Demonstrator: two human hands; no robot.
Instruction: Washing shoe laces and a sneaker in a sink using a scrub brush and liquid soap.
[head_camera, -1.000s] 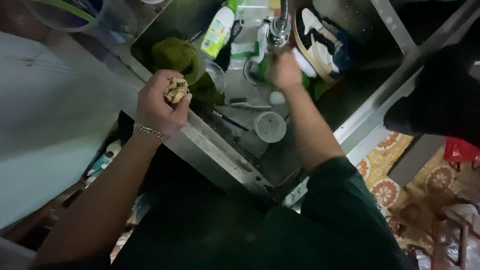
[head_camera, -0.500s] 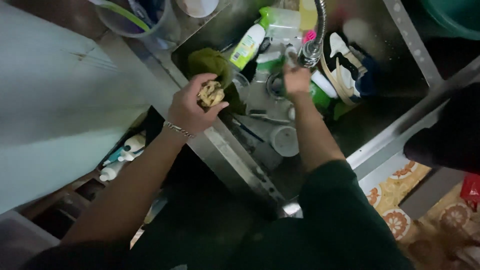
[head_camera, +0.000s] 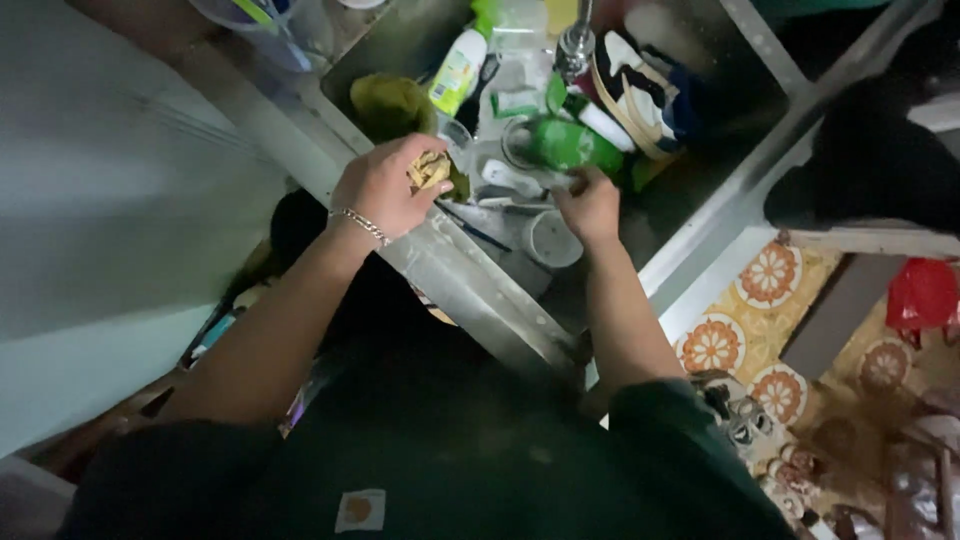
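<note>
As we lean over the crowded stainless-steel sink (head_camera: 470, 290), our left hand (head_camera: 385, 185) is clenched around a crumpled tan scrubbing pad (head_camera: 430, 170), holding it above the sink's near rim, a thin metal chain bracelet (head_camera: 360, 225) at the wrist. Our right hand (head_camera: 590, 205) reaches deeper into the basin, fingers curled down among the dishes; whether it actually grips anything we cannot tell, as the fingertips are lost in the dim clutter. Just beyond those fingers lies a green plastic cup (head_camera: 565, 145), tipped on its side with its long axis running roughly left to right and its open mouth toward the left. The cup lies up and slightly left of the right hand, nearly touching it, and well to the right of the pad-holding left hand, so the right hand is clearly the nearer of the two. A small pale round cup (head_camera: 552, 240) sits just left of the right wrist. Farther back we see a white and green squeeze bottle of dish soap (head_camera: 457, 70), an olive-green cloth (head_camera: 392, 105) and the chrome tap (head_camera: 575, 40). Patterned orange floor tiles (head_camera: 770, 275) show at right.
</note>
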